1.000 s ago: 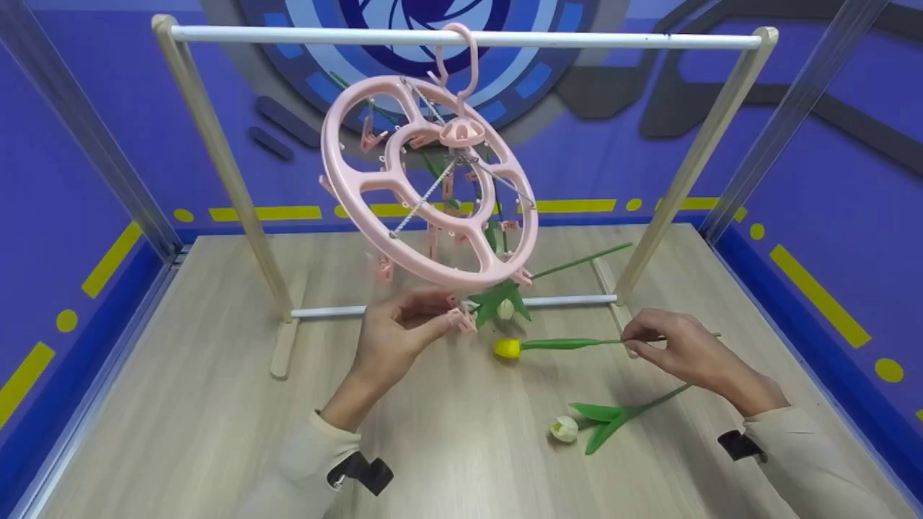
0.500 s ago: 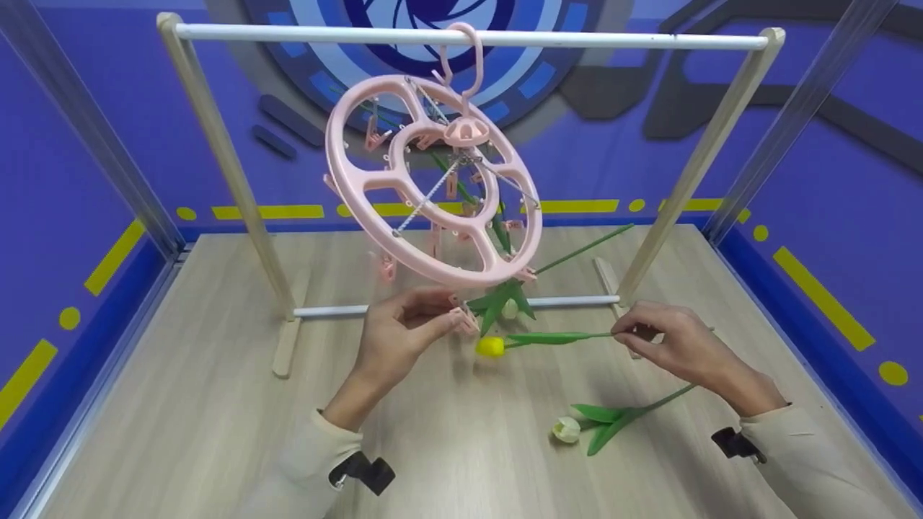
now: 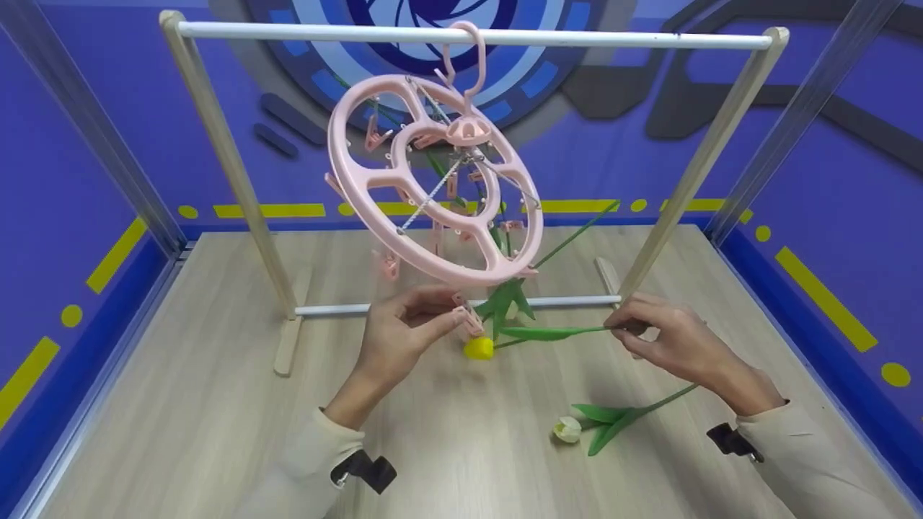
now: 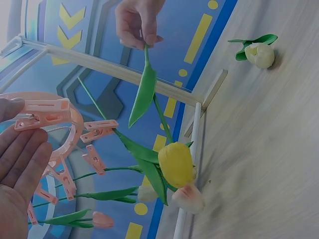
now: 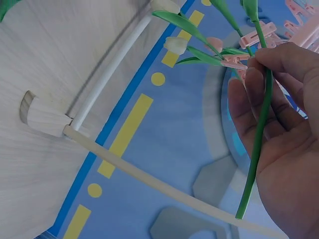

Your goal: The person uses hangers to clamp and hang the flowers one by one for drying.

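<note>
A round pink clip hanger (image 3: pixel 346 173) hangs tilted from the rack's top bar. At its lower edge my left hand (image 3: pixel 393 339) pinches a pink clothespin (image 4: pixel 47 112) between thumb and fingers. My right hand (image 3: pixel 670 335) pinches the green stem of a yellow tulip (image 3: pixel 479 348), held sideways with its bloom just below that clothespin. The stem's cut end (image 5: pixel 244 206) runs down past my right palm. Other tulips hang from the hanger's clips, among them a pink tulip (image 4: pixel 102 220) and a whitish-pink tulip (image 4: pixel 188 198) behind the yellow bloom.
A white tulip (image 3: pixel 567 430) lies on the wooden table (image 3: pixel 216 432) in front of my right hand. The rack's wooden posts (image 3: pixel 703 166) stand at both sides, joined low down by a white bar (image 3: pixel 570 300). Blue patterned walls enclose the table.
My right hand has moved left and slightly up, carrying the yellow tulip so its bloom comes close under the clothespin. My left hand stays nearly still on the clothespin.
</note>
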`<state>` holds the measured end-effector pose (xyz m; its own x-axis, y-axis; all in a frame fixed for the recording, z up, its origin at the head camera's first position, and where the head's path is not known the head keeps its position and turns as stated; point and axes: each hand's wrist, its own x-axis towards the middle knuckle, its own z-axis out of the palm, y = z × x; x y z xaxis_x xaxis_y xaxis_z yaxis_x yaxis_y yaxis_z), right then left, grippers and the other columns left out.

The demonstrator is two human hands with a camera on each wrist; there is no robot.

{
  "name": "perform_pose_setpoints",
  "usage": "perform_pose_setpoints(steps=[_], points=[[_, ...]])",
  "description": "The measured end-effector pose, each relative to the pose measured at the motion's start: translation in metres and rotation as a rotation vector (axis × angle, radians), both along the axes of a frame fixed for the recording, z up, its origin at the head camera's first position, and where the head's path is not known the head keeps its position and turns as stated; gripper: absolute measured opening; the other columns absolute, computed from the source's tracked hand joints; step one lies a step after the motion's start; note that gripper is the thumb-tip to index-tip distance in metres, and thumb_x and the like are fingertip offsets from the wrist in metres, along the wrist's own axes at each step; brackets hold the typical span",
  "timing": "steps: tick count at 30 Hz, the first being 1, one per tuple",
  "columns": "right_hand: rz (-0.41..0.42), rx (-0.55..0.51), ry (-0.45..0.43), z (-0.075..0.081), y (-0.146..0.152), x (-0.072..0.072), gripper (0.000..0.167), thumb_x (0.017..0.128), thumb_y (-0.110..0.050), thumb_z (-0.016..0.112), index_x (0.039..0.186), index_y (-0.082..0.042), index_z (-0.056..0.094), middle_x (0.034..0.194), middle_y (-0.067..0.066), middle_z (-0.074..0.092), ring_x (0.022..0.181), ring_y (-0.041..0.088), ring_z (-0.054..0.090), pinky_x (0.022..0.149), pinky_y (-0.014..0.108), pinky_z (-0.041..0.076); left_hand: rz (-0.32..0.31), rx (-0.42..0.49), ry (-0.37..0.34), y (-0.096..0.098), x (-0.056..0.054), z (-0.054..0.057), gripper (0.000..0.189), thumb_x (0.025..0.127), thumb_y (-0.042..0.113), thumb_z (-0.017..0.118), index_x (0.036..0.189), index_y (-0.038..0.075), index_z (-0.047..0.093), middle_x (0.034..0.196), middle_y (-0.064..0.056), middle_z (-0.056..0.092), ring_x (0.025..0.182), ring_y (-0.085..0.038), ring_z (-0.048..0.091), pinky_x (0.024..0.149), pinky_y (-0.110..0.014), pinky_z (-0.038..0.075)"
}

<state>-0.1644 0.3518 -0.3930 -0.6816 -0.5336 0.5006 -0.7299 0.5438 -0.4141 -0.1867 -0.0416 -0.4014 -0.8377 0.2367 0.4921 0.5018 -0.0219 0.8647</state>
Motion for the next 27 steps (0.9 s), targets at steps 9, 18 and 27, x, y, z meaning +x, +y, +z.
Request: perform_pose_setpoints(steps=[9, 18, 27], points=[[0.006, 0.020, 0.024, 0.009, -0.012, -0.003, 0.036, 0.082, 0.016, 0.082, 0.106, -0.011, 0.079, 0.101, -0.003, 0.069, 0.079, 0.008, 0.063, 0.064, 0.012, 0.050, 0.000, -0.001, 0.002, 0.002, -0.001, 0.002, 0.026, 0.094, 0.009, 0.083, 0.120, 0.009, 0.077, 0.111, -0.001, 0.077, 0.101, -0.021, 0.075, 0.091, -0.039, 0.063], [0.052, -0.005, 0.032, 0.016, -0.030, -0.010, 0.035, 0.082, 0.016, 0.083, 0.106, -0.008, 0.076, 0.100, 0.000, 0.071, 0.086, 0.014, 0.072, 0.080, 0.013, 0.057, -0.002, 0.000, 0.003, 0.003, -0.004, 0.003, 0.026, 0.094, 0.009, 0.082, 0.119, 0.005, 0.077, 0.110, -0.003, 0.078, 0.100, -0.021, 0.075, 0.092, -0.038, 0.063], [0.109, -0.039, 0.058, 0.016, -0.049, -0.018, 0.036, 0.082, 0.017, 0.083, 0.104, -0.010, 0.075, 0.099, 0.001, 0.071, 0.086, 0.017, 0.073, 0.081, 0.015, 0.058, -0.011, 0.001, 0.006, 0.004, -0.005, 0.002, 0.026, 0.095, 0.009, 0.081, 0.121, 0.005, 0.077, 0.112, -0.001, 0.078, 0.101, -0.021, 0.076, 0.092, -0.039, 0.062]])
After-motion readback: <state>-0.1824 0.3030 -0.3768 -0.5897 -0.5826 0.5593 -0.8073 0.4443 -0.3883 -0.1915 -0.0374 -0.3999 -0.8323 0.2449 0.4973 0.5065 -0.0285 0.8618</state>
